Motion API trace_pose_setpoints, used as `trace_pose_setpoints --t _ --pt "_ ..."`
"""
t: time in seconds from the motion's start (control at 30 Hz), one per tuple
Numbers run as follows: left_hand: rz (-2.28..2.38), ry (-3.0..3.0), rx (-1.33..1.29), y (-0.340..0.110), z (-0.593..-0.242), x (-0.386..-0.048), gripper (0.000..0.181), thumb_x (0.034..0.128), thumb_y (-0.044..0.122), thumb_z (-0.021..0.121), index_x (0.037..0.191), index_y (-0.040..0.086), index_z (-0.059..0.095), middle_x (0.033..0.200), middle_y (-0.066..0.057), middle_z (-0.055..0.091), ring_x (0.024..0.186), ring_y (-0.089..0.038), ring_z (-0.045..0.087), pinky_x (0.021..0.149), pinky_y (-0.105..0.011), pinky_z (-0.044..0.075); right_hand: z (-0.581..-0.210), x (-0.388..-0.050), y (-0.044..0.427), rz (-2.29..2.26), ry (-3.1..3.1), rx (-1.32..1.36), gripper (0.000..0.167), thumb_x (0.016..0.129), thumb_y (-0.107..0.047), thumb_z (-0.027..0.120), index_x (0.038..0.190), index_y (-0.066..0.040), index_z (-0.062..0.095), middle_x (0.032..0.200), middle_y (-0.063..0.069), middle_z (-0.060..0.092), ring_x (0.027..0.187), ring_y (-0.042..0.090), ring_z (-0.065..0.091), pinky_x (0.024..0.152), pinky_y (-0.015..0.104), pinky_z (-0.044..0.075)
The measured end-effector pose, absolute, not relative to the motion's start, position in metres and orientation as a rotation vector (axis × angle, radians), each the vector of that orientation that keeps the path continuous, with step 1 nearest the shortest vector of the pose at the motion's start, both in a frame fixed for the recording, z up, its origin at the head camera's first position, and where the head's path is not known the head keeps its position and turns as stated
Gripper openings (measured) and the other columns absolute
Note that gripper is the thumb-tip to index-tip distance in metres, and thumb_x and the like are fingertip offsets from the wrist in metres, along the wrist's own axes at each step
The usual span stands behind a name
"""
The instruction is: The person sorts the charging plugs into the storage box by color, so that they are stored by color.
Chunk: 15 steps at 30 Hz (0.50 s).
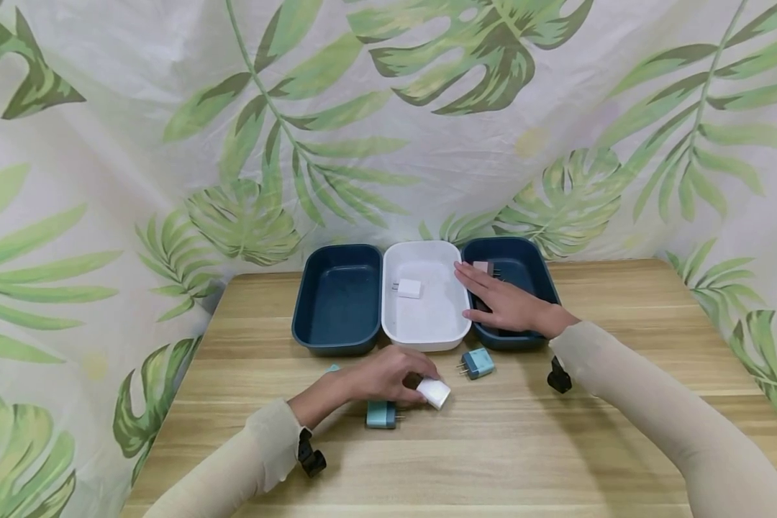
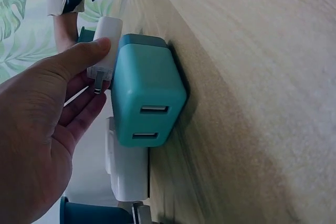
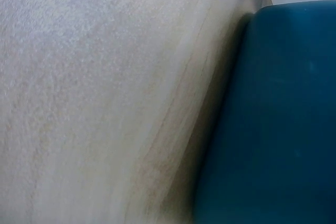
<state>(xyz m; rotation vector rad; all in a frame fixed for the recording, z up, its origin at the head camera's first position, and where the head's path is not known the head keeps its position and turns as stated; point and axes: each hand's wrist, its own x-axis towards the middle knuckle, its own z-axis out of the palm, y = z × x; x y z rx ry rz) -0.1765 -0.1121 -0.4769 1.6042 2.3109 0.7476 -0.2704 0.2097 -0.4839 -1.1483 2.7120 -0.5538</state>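
Pinching a white charger (image 1: 434, 393) between thumb and fingers, my left hand (image 1: 382, 374) is over the bench (image 1: 492, 460), close by a teal charger (image 1: 380, 415). My right hand (image 1: 501, 302), fingers straight, spans part of the right blue tray (image 1: 524, 262), fingertips by the rim of the white tray (image 1: 427, 324). Another white charger (image 1: 409, 288) lies inside that white tray.
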Motion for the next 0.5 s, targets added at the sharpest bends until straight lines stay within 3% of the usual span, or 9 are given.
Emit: trace_pose_setpoints --t 0.5 --pt "0.914 2.382 1.523 -0.121 -0.457 -0.181 0.032 0.0902 0.018 0.086 0.12 0.009 0.077 0.122 -0.002 0.076 0.11 -0.01 0.069 0.095 -0.026 0.057 -0.484 -0.27 0.21 -0.563 2.714 -1.16 0.086 0.109 -0.048 0.056 0.171 -0.009 0.011 0.179 0.008 0.002 0.164 0.03 0.007 0.128 0.055 0.023"
